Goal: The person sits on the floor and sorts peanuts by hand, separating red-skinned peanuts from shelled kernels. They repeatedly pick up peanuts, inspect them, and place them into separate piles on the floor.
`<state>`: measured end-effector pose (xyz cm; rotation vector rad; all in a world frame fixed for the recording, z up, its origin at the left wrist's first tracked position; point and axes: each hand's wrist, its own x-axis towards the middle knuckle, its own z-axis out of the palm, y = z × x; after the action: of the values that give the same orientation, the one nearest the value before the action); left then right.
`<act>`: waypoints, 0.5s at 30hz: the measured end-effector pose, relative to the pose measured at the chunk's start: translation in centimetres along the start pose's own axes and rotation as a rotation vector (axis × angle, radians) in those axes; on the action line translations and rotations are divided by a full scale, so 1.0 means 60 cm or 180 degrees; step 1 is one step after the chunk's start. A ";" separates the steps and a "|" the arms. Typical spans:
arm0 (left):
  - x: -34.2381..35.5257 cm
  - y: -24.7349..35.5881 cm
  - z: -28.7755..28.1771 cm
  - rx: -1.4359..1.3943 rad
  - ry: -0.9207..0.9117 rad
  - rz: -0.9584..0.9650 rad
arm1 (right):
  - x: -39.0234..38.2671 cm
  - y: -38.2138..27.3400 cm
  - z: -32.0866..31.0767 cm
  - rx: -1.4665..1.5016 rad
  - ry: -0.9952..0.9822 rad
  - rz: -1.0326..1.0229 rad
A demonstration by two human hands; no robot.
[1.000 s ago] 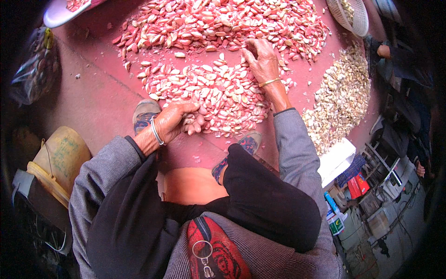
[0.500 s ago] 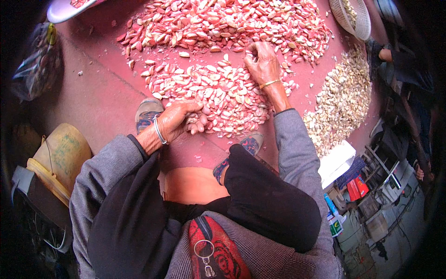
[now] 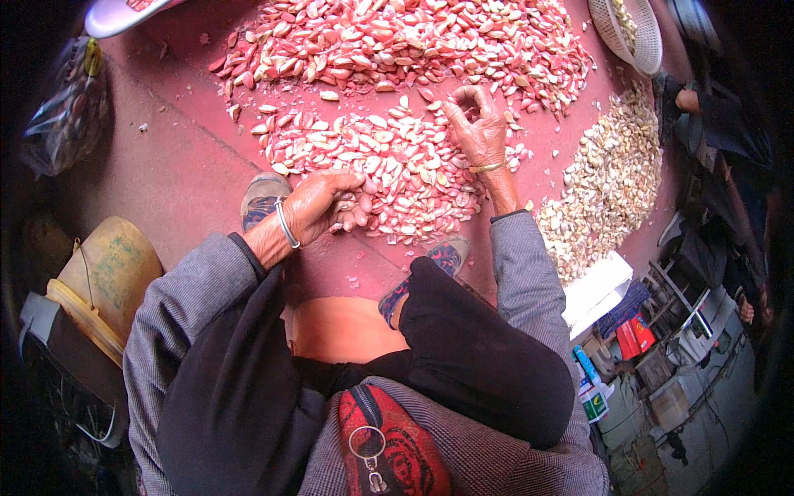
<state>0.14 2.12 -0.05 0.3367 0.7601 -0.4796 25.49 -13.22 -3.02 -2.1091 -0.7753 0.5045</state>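
Observation:
My left hand, with a silver bangle, has its fingers curled at the lower-left edge of the near pile of pink-and-white garlic cloves; whatever it holds is hidden. My right hand, with a gold bangle, is bent into a pinch over the upper right of that pile, its contents too small to make out. Beyond it lies a larger, redder heap of cloves. To the right is a long spread of paler garlic pieces. The piles rest on a red floor.
A white colander and a pale tray sit at the back. On the left are a dark bag and yellow bucket. A white box and clutter lie right, where part of another person's dark-clothed limb shows.
My right hand has moved down and slightly right, away from the far heap toward the near pile, fingers still bent. My left hand has shifted slightly right.

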 end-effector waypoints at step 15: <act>-0.001 0.013 0.019 -0.0133 0.0083 -0.0008 | -0.094 -0.133 0.025 0.0180 -0.0891 -0.1204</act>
<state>1.16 2.27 0.83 0.3036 0.7950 -0.4619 17.67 -12.37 2.97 -1.8003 -1.2731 0.6103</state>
